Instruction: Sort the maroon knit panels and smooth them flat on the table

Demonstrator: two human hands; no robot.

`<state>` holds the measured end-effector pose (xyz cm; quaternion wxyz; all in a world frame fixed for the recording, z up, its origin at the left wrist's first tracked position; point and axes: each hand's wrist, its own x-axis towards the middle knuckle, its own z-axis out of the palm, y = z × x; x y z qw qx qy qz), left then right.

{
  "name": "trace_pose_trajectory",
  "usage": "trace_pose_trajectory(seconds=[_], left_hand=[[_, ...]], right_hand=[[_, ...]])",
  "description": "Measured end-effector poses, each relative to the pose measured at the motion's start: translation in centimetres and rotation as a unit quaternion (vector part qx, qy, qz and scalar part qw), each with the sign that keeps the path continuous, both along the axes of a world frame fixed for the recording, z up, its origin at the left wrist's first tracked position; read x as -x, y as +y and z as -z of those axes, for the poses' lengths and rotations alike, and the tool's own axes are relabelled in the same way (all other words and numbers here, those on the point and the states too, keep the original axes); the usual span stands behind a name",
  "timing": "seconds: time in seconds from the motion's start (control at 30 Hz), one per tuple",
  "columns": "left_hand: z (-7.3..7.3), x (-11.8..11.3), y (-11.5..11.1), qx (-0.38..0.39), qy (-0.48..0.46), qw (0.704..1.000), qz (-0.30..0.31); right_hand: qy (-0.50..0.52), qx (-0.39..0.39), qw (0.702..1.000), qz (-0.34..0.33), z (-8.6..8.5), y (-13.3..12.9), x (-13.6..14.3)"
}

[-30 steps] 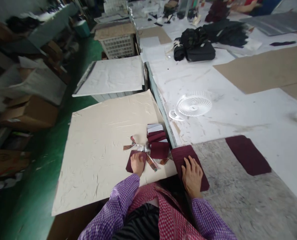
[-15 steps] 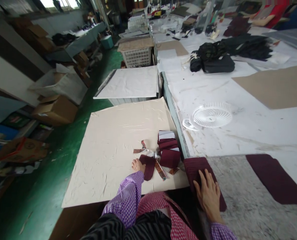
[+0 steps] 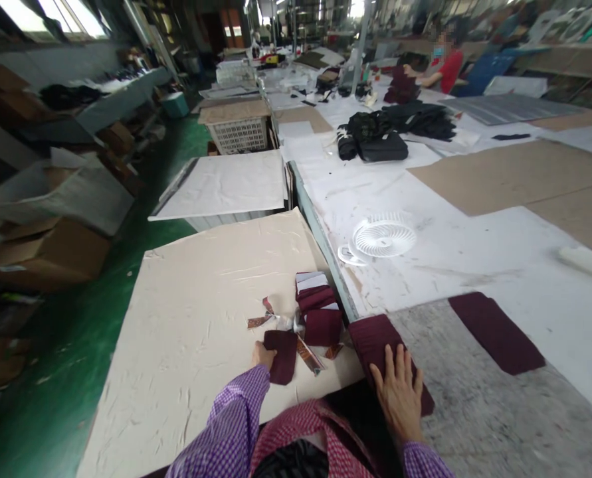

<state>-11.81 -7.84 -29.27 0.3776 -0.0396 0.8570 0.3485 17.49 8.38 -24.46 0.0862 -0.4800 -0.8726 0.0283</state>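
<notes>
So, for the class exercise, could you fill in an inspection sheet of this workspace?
Surface: cream board beside a white-covered table; stained grey section nearest the person.
Job's things: small maroon piece, maroon stack, piled small pieces, separate maroon panel.
Clutter: patterned strips, white fan, black bundle.
Grips: left grip at the small piece's left edge, pinch unclear; right grip spread on the stack.
Cables: nothing seen.
Surroundings: crate, cartons, green floor, co-worker in red.

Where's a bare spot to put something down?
On the cream board, between its left edge and the left hand; also the grey surface between the big maroon stack and the lone maroon piece. It's crowded around the patterned strips, beside the small maroon pieces.
</notes>
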Motion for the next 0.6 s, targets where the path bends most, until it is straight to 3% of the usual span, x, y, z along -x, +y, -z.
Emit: trace_pose_trajectory(seconds=[0.1, 0.2, 0.3, 0.43, 0.5, 0.6], left_hand=[[-1.8, -0.3, -0.2, -0.081, -0.042, 0.995, -0.029], [-5.4, -0.2, 0.0, -0.182, -0.075, 0.980, -0.002], [-10.5, -0.3, 1.3, -0.290, -0.092, 0.944, 0.126], [-16.8, -1.5, 4.2, -0.325, -0.114, 0.870, 0.354], [-18.8, -2.6, 5.3, -0.308, -0.035, 0.836, 0.452], [-20.1, -3.7, 5.8, -0.283, 0.113, 0.824, 0.478]], right_hand=[[0.044, 0.027, 0.999, 0.007, 0.3, 0.8, -0.4], [0.125, 0.073, 0.989, -0.012, -1.2, 1.1, 0.8], [0.182, 0.167, 0.962, -0.117, -5.4, 0.5, 4.0], [0.168, 0.230, 0.943, -0.171, -12.7, -0.6, 8.3], [0.144, 0.317, 0.922, -0.172, -15.5, -0.9, 9.1], [0.175, 0.413, 0.883, -0.137, -17.7, -1.1, 8.7]])
